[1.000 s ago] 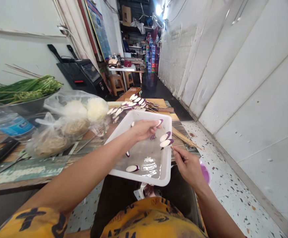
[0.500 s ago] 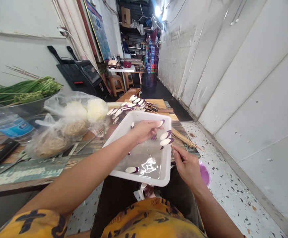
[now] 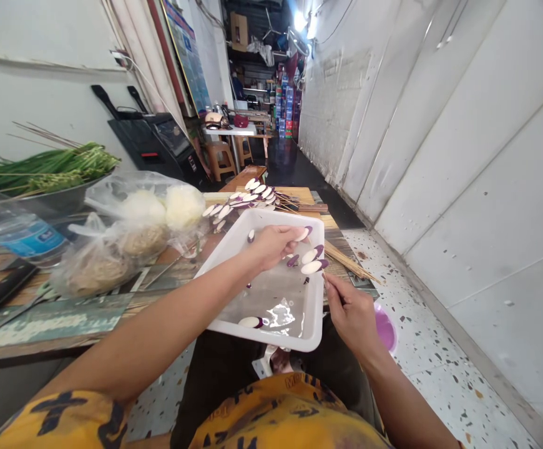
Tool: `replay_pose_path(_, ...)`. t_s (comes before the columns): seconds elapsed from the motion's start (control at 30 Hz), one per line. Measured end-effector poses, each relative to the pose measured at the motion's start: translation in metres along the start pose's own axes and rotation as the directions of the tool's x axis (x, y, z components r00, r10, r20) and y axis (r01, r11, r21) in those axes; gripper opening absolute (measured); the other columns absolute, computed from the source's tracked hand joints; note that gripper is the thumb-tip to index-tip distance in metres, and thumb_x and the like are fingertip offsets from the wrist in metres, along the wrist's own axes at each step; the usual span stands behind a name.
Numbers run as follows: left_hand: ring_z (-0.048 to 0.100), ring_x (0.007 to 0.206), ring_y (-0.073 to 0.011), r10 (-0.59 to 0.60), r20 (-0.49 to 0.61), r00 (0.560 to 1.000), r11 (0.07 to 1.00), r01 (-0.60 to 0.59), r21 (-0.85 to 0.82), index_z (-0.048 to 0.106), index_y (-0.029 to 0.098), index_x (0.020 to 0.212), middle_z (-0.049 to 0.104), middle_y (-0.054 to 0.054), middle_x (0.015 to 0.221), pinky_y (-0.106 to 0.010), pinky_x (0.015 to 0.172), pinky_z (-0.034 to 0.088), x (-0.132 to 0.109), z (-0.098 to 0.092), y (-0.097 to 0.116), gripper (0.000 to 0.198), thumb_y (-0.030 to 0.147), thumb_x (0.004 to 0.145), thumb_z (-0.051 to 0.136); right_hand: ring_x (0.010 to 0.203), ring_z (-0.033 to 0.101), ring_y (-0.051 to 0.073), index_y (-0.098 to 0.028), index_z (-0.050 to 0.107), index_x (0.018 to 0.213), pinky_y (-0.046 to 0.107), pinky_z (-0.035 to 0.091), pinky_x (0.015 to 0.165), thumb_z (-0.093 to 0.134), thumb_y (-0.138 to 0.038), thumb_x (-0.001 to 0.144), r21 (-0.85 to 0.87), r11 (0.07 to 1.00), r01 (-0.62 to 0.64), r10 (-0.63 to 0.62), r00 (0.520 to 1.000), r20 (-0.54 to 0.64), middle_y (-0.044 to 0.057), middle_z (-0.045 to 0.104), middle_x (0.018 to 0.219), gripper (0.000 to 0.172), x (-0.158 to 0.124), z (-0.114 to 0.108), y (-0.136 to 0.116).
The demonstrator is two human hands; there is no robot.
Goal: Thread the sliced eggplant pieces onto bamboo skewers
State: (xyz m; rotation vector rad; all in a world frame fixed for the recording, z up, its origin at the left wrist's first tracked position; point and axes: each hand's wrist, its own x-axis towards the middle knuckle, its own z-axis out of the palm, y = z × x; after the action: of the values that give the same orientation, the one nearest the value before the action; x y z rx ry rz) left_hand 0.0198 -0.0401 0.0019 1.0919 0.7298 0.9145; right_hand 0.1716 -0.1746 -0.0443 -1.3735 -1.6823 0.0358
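Well, the thin wooden skewer (image 3: pixel 324 273) between my hands slants over the right side of a white tub (image 3: pixel 317 312), and two oval slices (image 3: pixel 311 267) sit on it close together, one above the other. Their cut faces are smooth and creamy white, with glossy, deep purple skin at the right-hand ends. My right hand (image 3: pixel 353 312) grips the lower stick, thumb against bent fingers, by the tub's rim. My left hand (image 3: pixel 274 245) pinches a third slice (image 3: pixel 304 234) at the upper end; its fingers cover part of the white face and the tip, so I can't tell whether the point goes through.

In the tub's water, a loose slice (image 3: pixel 251 322) lies near the front edge, while my left forearm blocks much of that side. Some small dark bits are too little to identify, and glare blurs the water. On the desk (image 3: pixel 88 318), the loaded skewers (image 3: pixel 253 198) overlap too much to count. My right forearm partly hides a purple basin (image 3: pixel 386 329), and the frame cuts off the bottle (image 3: pixel 30 240).
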Motion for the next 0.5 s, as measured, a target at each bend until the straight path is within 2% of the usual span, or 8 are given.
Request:
replay_pose_path(0.1,0.033,0.049,-0.0023,0.004,-0.002,1.000,1.000,-0.004,0.012,0.067,0.006,0.063,0.061,-0.009,0.074,-0.019,0.041,0.019,0.001,0.000,-0.001,0.022,0.027,0.066,0.075,0.078,0.071,0.020,-0.021,0.068,0.107,0.029,0.057,0.066,0.046,-0.019,0.088,-0.022,1.000,0.004,-0.004,1.000,0.007,0.005,0.074,0.094,0.029,0.001,0.001,0.000)
replay_pose_path(0.17,0.033,0.049,-0.0026,-0.004,0.008,1.000,0.999,0.004,0.033,0.067,0.007,0.063,0.059,-0.008,0.070,-0.020,0.042,0.020,0.001,0.000,-0.005,0.022,0.027,0.068,0.074,0.077,0.071,0.020,-0.020,0.068,0.108,0.029,0.057,0.066,0.046,-0.020,0.088,-0.029,0.999,0.016,-0.016,1.000,-0.001,0.006,0.074,0.093,0.029,0.002,0.002,0.000)
replay_pose_path(0.27,0.033,0.048,-0.0038,-0.019,0.020,1.000,0.997,0.017,0.078,0.065,0.009,0.062,0.048,-0.001,0.056,-0.020,0.043,0.021,0.001,0.002,-0.011,0.023,0.029,0.070,0.074,0.074,0.071,0.020,-0.019,0.068,0.107,0.030,0.056,0.064,0.045,-0.021,0.089,-0.047,0.999,0.019,-0.020,1.000,-0.013,0.006,0.074,0.092,0.029,0.006,0.002,0.000)
replay_pose_path(0.37,0.032,0.047,-0.0048,0.026,0.038,0.999,0.990,-0.031,0.135,0.059,0.012,0.057,0.039,0.003,0.050,-0.021,0.044,0.021,0.000,0.003,-0.014,0.030,0.035,0.070,0.074,0.071,0.070,0.020,-0.020,0.068,0.105,0.031,0.055,0.063,0.044,-0.021,0.089,-0.065,0.998,0.006,-0.006,1.000,-0.001,0.005,0.074,0.091,0.029,0.011,0.001,0.000)
replay_pose_path(0.43,0.032,0.046,-0.0051,0.012,0.044,0.999,0.992,-0.017,0.127,0.061,0.012,0.061,0.040,0.003,0.051,-0.021,0.043,0.021,0.000,0.003,-0.013,0.032,0.041,0.071,0.072,0.071,0.070,0.020,-0.020,0.068,0.104,0.031,0.055,0.063,0.044,-0.021,0.089,-0.049,0.999,0.001,-0.001,1.000,0.004,0.005,0.074,0.090,0.029,0.015,0.000,0.001)
replay_pose_path(0.5,0.034,0.045,-0.0056,-0.055,0.016,0.998,0.997,0.054,0.063,0.065,0.013,0.075,0.046,0.002,0.054,-0.021,0.043,0.023,0.003,0.000,-0.010,0.035,0.047,0.073,0.068,0.074,0.070,0.020,-0.020,0.068,0.104,0.030,0.054,0.064,0.045,-0.022,0.089,-0.021,1.000,-0.013,0.013,1.000,-0.007,0.004,0.074,0.091,0.028,0.016,0.000,0.003)
